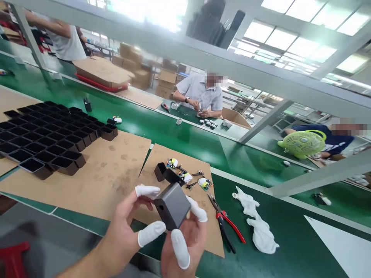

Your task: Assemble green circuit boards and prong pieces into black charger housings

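Note:
A black plastic box-shaped housing (175, 202) with a small round hole in one side is held up in front of me, tilted. My left hand (129, 220) grips its left side between thumb and finger. My right hand (187, 237) holds it from below and the right. White finger cots cover the thumb and a finger of each hand. Just beyond lie another black housing (160, 172) and small circuit boards (205, 183) with yellow and white parts and dark leads, on a cardboard sheet (116, 181).
Red-and-black pliers (224, 220) lie right of my hands, near crumpled white gloves or cloths (261, 233). Rows of open black housings (43, 135) stand at left. Beyond the green conveyor belt (139, 119), a person (199, 94) handles small parts. A green fan (304, 143) stands at right.

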`<state>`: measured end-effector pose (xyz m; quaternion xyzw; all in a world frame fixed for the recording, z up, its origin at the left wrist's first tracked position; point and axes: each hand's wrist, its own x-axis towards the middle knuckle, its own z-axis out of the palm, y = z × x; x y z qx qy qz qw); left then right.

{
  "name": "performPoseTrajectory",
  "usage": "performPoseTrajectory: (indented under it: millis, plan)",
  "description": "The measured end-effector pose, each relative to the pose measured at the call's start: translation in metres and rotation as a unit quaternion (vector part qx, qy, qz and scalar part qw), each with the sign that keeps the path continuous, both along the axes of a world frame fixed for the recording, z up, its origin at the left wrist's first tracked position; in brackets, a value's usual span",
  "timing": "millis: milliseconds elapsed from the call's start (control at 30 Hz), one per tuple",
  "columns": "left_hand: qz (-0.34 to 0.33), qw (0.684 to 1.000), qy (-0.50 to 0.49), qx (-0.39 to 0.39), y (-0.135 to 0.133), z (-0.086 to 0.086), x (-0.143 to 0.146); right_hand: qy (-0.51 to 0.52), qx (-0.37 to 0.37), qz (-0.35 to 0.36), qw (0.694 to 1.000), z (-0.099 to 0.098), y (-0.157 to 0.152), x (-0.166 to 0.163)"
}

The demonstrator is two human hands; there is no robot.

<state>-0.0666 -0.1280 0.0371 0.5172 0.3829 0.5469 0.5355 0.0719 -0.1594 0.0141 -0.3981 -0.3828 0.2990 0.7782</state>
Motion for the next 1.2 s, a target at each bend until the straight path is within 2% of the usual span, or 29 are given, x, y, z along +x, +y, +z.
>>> performPoseTrajectory:
  millis: [67, 133, 233, 333, 500, 600, 700, 867, 967, 1067, 1200]
  plan:
    - [-0.014, 0.999, -0.02, -0.037, -0.018, -0.01, 0.007, 0.169, -0.073, 0.044, 0.982, -0.006, -0.015, -0.021]
    - [-0.031, 0.998, -0.021, -0.055, -0.029, -0.012, 0.013, 0.258, -0.132, 0.081, 0.954, -0.007, -0.027, -0.034]
    - [-0.02, 0.998, -0.017, -0.062, -0.037, -0.004, 0.014, 0.308, -0.161, 0.104, 0.932, 0.001, -0.038, -0.041]
    - [-0.01, 0.997, -0.035, -0.061, -0.042, 0.008, 0.01, 0.297, -0.149, 0.122, 0.935, 0.008, -0.044, -0.041]
    - [-0.001, 0.994, -0.078, -0.08, -0.053, 0.02, 0.009, 0.219, -0.136, 0.133, 0.957, 0.0, -0.052, -0.04]
    - [-0.007, 0.988, -0.116, -0.099, -0.053, 0.023, 0.012, 0.105, -0.124, 0.125, 0.979, -0.005, -0.052, -0.033]
    - [-0.012, 0.983, -0.136, -0.125, -0.048, 0.023, 0.015, -0.027, -0.147, 0.067, 0.987, -0.007, -0.044, -0.009]
    - [0.01, 0.982, -0.121, -0.147, -0.038, 0.016, 0.016, -0.066, -0.18, -0.116, 0.975, -0.016, -0.023, 0.073]
    - [0.028, 0.982, -0.108, -0.153, -0.033, 0.003, 0.017, -0.108, -0.199, -0.173, 0.959, -0.019, -0.015, 0.117]
    - [0.029, 0.98, -0.103, -0.165, -0.027, -0.015, 0.02, -0.181, -0.227, -0.169, 0.942, -0.019, -0.014, 0.135]
    - [0.019, 0.978, -0.099, -0.185, -0.015, -0.03, 0.026, -0.296, -0.268, -0.111, 0.91, -0.018, -0.016, 0.131]
